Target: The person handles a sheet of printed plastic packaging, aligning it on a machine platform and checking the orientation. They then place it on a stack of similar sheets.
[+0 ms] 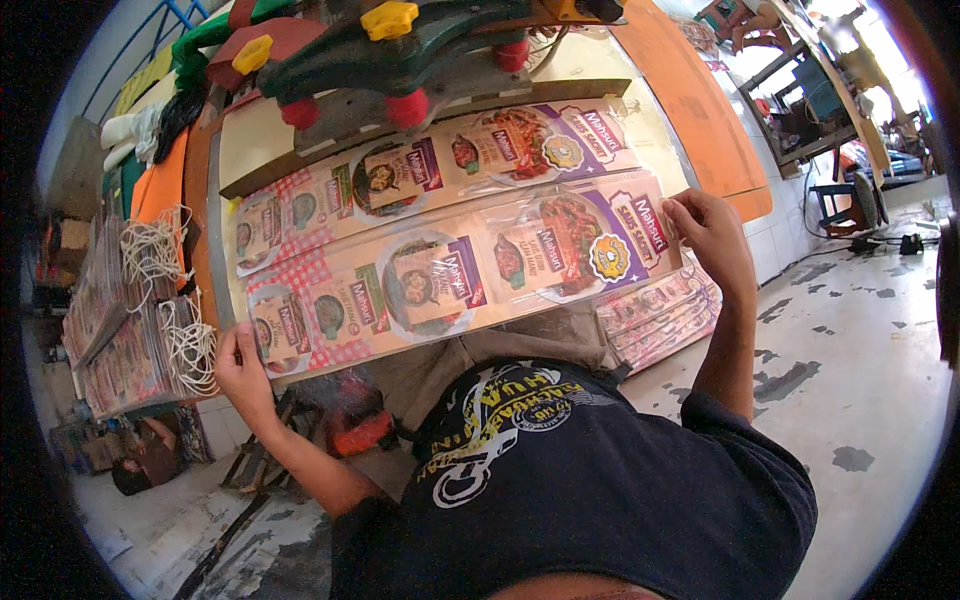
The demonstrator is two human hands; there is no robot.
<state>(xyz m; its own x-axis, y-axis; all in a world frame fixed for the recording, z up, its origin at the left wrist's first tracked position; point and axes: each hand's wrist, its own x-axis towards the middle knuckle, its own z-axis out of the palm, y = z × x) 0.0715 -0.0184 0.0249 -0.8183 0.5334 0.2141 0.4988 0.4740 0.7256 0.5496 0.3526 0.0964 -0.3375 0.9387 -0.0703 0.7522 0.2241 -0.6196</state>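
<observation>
A long printed plastic sheet [400, 290] with food pictures, red checks and a purple end lies across the machine table in front of me. My left hand [241, 372] pinches its near left corner. At the right end, my right hand [705, 232] has thumb and fingers closed on the sheet's edge. Directly behind lies a second, matching printed panel [440, 165], whose far edge runs along a metal bar [300, 160]. Whether the two panels are one piece, I cannot tell.
A green machine frame [440, 50] with red feet and yellow knobs stands over the table's far side. Printed stacks with white cords [160, 255] sit at left; another printed stack [665, 310] lies below right. Another person [150, 455] is at lower left.
</observation>
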